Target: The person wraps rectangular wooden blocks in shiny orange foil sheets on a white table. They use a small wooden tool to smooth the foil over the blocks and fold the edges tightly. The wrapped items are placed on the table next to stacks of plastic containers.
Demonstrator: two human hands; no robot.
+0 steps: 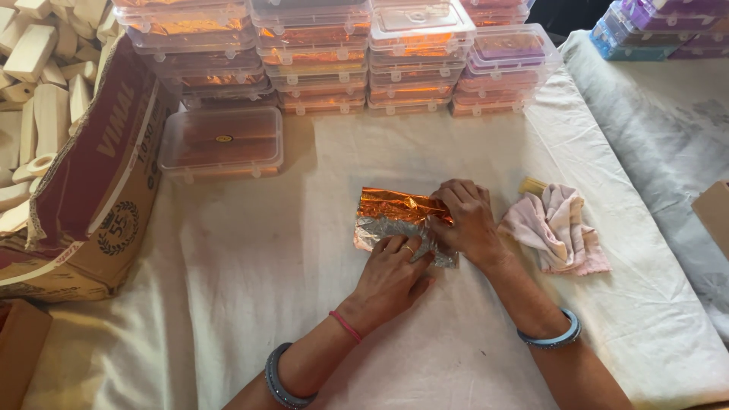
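While the left hand point(391, 277) presses flat on the copper foil wrap point(395, 216), the right hand's point(465, 220) fingers pinch its folded edge, midway through wrapping; beside it lies a pink cloth point(558, 228). Closing the fold likely needs firm creasing.

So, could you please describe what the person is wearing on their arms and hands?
Both forearms are bare, with no sleeves in view. The left hand has a ring on one finger, a thin pink thread at the wrist and a grey-blue bangle further up. The right hand has a matching grey-blue bangle.
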